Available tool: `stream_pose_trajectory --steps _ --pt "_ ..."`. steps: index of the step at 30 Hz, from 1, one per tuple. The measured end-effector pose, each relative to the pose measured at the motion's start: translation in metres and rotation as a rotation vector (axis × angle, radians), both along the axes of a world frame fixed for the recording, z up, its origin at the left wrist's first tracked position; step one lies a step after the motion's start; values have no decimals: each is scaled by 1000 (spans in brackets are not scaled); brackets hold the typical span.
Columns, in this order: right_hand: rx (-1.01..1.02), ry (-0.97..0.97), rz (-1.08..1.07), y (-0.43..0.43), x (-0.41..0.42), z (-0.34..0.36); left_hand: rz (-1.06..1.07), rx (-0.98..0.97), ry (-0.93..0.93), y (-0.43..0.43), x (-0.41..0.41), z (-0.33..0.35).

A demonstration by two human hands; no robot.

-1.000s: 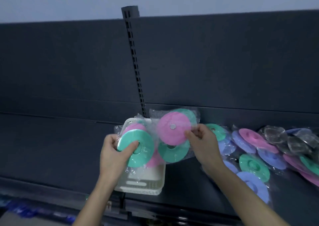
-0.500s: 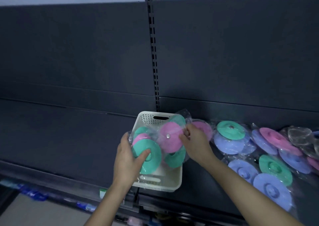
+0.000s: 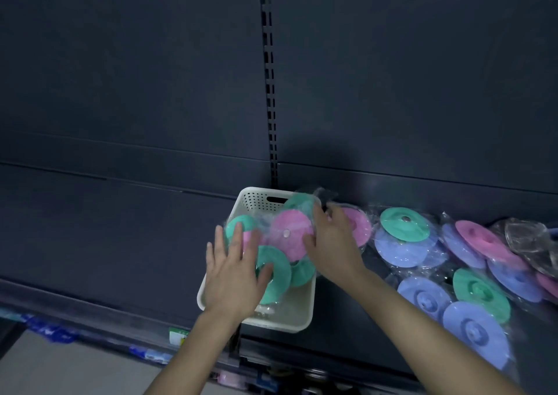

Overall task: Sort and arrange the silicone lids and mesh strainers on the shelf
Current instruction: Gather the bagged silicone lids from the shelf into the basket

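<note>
A white plastic basket [image 3: 256, 196] sits on the dark shelf, holding bagged silicone lids. My left hand [image 3: 232, 271] hovers over its left side with fingers spread, touching a green lid [image 3: 276, 269]. My right hand [image 3: 332, 246] holds the right edge of a clear packet with a pink lid [image 3: 291, 233] over the basket. More bagged lids lie on the shelf to the right: green [image 3: 404, 224], pink [image 3: 480, 239] and purple [image 3: 480, 331]. Silvery mesh strainers [image 3: 528, 237] in bags lie at the far right.
A slotted upright [image 3: 268, 77] runs up the dark back panel behind the basket. The shelf left of the basket [image 3: 105, 243] is bare. Price tags [image 3: 178, 335] line the shelf's front edge, with goods on a lower level.
Both packets have come down into the basket. My left hand has let go of the green lid packet and spread its fingers. The view has shifted left and down.
</note>
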State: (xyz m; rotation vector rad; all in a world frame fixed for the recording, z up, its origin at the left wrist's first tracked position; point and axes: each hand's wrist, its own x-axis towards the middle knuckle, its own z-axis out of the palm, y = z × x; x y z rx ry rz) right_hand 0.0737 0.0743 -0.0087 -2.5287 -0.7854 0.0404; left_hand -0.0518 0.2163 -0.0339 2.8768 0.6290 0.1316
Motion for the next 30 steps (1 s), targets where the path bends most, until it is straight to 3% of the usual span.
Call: stream_pose_trajectory --steps 7,13,20,25,30 --pt "-61 114 94 2 -7 -17 -16 156 289 -3 0 3" --pt "223 211 49 -20 -8 -2 61 55 110 -23 7 26" --pt "214 152 -75 -74 -5 2 -259 -81 -294 -65 26 22" --pt "165 167 -199 -132 -6 0 -498 -126 -309 -105 43 23" --pt "192 134 -344 -191 -8 -5 -525 -173 -201 -139 59 4"
